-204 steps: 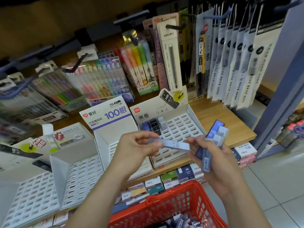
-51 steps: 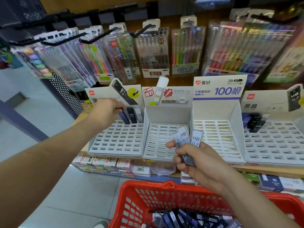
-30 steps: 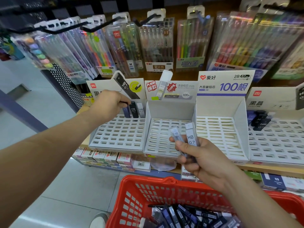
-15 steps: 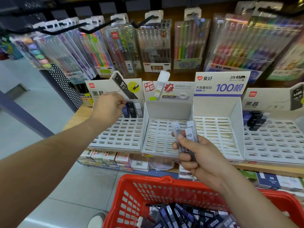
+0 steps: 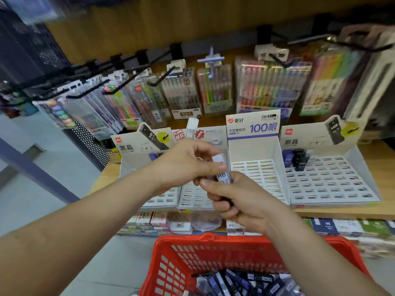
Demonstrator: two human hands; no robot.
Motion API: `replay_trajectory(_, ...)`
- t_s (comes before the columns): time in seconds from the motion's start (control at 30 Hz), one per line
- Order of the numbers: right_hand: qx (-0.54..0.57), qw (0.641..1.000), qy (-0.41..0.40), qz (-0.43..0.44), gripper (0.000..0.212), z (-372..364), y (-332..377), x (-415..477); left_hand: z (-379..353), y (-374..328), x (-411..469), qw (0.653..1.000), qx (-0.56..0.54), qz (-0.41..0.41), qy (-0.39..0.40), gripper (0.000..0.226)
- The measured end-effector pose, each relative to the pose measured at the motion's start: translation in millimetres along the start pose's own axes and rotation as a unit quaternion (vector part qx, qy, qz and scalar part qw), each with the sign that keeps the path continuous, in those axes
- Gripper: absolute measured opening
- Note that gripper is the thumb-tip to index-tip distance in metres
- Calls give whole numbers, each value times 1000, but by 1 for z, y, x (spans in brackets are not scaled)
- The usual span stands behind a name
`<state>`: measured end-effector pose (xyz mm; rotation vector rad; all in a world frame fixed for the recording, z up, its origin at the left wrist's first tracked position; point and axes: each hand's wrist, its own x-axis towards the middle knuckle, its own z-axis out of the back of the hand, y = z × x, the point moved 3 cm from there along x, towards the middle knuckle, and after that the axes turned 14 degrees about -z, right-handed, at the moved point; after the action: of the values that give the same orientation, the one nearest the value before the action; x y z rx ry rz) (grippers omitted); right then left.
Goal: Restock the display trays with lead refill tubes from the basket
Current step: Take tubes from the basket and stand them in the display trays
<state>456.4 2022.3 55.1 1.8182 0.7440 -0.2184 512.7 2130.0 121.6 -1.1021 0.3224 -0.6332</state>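
Observation:
My right hand (image 5: 237, 195) grips a small bundle of lead refill tubes (image 5: 223, 175) marked HB 0.7, in front of the shelf. My left hand (image 5: 186, 163) pinches the white top end of one tube in that bundle. Several white slotted display trays stand side by side on the wooden shelf: the left tray (image 5: 128, 165), the second tray (image 5: 192, 197) behind my hands, the third tray (image 5: 254, 169) with no tubes showing, and the right tray (image 5: 333, 184) with a few dark tubes (image 5: 298, 159) at its back left. The red basket (image 5: 213, 248) below holds several tubes (image 5: 233, 280).
Packs of coloured pens (image 5: 271, 86) hang on black hooks above the trays. Small boxed goods (image 5: 162, 221) line the lower shelf under the trays. Grey tiled floor (image 5: 42, 184) lies to the left, beside a blue post (image 5: 36, 174).
My left hand has come back from the left tray to my right hand and now pinches a tube there. The view has tilted and shifted right.

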Motion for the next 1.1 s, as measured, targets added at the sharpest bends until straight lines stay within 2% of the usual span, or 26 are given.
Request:
replay_trajectory(0.07, -10, 1000, 13, 4, 22, -1, 5, -10, 2, -11, -6, 1000, -2, 1, -19, 15)
replay_trajectory(0.13, 19, 999, 34, 2, 46, -3, 10, -17, 7, -21, -15, 999, -8, 0, -46, 13)
replay_trajectory(0.2, 58, 996, 62, -11, 60, -9, 14, -23, 9, -29, -25, 997, -4, -4, -74, 14)
replay_trajectory(0.27, 78, 995, 68, -13, 56, -17, 17, -27, 11, -35, -36, 995, 18, -10, -99, 19)
replay_trajectory(0.37, 99, 993, 70, -13, 39, -32, 19, -33, 14, -39, -51, 988, 75, -11, -134, 27)
replay_trajectory(0.5, 73, 996, 49, -4, 35, -48, 21, -42, 21, -41, -74, 978, 59, -8, -199, 26)
replay_trajectory(0.57, 11, 1000, -10, 7, 35, -54, 21, -46, 22, -42, -80, 978, 39, 3, -203, 25)
replay_trajectory(0.67, -76, 992, -93, 26, 44, -60, 21, -53, 20, -44, -83, 979, -48, 32, -194, 26)
replay_trajectory(0.83, -133, 985, -110, -12, 49, -51, 17, -63, 11, -44, -74, 984, -78, 62, -149, 16)
replay_trajectory(0.97, -177, 977, -111, -51, 45, -17, 19, -78, -17, -41, -59, 987, -30, 12, -155, 22)
replay_trajectory(1.03, -228, 965, -119, -58, 53, 17, 27, -87, -36, -44, -39, 988, 3, -32, -151, 22)
replay_trajectory(1.1, -234, 960, -135, -72, 48, 61, 31, -98, -52, -47, -11, 986, 25, -61, -152, 19)
